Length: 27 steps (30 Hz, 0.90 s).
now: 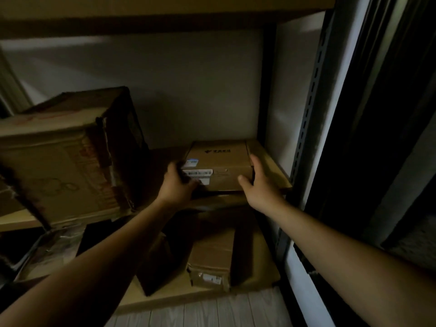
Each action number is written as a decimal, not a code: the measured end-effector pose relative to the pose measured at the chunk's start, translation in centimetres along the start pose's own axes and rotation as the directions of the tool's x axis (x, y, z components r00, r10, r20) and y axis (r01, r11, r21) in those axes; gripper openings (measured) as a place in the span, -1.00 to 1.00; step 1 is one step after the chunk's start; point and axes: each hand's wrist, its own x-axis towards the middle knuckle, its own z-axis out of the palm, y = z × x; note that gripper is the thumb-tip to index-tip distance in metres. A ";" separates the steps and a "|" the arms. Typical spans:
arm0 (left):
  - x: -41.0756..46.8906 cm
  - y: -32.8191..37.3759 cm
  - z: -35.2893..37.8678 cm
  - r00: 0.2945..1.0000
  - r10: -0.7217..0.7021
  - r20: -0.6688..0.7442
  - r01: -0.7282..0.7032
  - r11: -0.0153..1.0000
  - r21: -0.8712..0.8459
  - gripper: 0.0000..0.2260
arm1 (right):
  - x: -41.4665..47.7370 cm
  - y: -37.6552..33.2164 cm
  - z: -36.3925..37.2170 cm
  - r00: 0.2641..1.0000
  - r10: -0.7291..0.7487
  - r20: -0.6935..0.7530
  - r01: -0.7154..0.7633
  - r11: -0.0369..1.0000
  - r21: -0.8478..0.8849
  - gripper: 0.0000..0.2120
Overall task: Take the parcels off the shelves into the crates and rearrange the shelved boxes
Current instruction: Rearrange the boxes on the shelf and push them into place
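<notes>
A flat brown parcel [221,165] with white barcode labels lies on the middle shelf [274,172], near its right end. My left hand [178,185] grips the parcel's front left corner, fingers curled over the edge. My right hand [260,186] holds the front right corner, thumb on the front face and fingers along the right side. A large worn cardboard box [63,159] stands on the same shelf to the left, tilted. On the lower shelf lie a brown labelled box [211,258] and a darker box [155,267] beside it.
A dark slotted metal upright [306,128] bounds the shelf on the right, with a wall and dark opening beyond. The shelf above [141,22] hangs overhead. Pale wood-grain floor [200,315] shows below. The scene is dim.
</notes>
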 end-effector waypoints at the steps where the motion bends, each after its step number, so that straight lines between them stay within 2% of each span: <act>1: -0.4 0.2 -0.4 1.000 0.021 -0.016 -0.021 1.000 -0.020 -0.35 | -0.2 -0.5 -0.2 1.000 -0.003 -0.028 0.004 1.000 0.016 -0.39; 6: -2.2 3.6 -1.8 0.986 0.133 -0.099 -0.147 0.979 -0.144 -0.52 | -0.1 -3.7 -2.0 0.990 0.015 -0.138 -0.005 0.997 0.077 -0.42; 9: -2.3 5.4 -2.5 0.967 0.199 -0.160 -0.221 0.966 -0.134 -0.54 | 0.3 -5.1 -2.9 0.985 -0.030 -0.169 0.057 0.986 0.155 -0.44; 12: -2.5 6.1 -2.7 0.957 0.256 -0.135 -0.275 0.950 -0.150 -0.53 | 0.3 -5.5 -3.2 0.979 -0.053 -0.199 0.085 0.984 0.156 -0.51; 16: -2.2 5.5 -2.7 0.974 0.209 -0.083 -0.222 0.956 -0.191 -0.45 | 0.1 -5.6 -2.9 0.980 -0.062 -0.187 0.083 0.991 0.104 -0.61; 21: -1.9 4.7 -2.5 0.984 0.172 0.038 -0.151 0.935 -0.320 -0.36 | 0.2 -5.8 -2.2 0.998 0.020 -0.059 -0.009 0.985 0.171 -0.36; 23: -2.0 4.9 -2.4 0.983 0.185 -0.003 -0.180 0.948 -0.263 -0.40 | 0.3 -5.8 -2.2 0.995 -0.001 -0.103 0.019 0.985 0.172 -0.36; 25: -2.3 5.3 -2.4 0.984 0.148 -0.099 -0.167 0.963 -0.212 -0.54 | 0.5 -5.7 -2.4 0.983 -0.016 -0.183 0.045 0.987 0.157 -0.43; 27: -2.2 5.4 -2.3 0.986 0.081 -0.142 -0.117 0.957 -0.265 -0.64 | 0.4 -5.6 -2.4 0.973 -0.009 -0.229 0.046 0.986 0.160 -0.49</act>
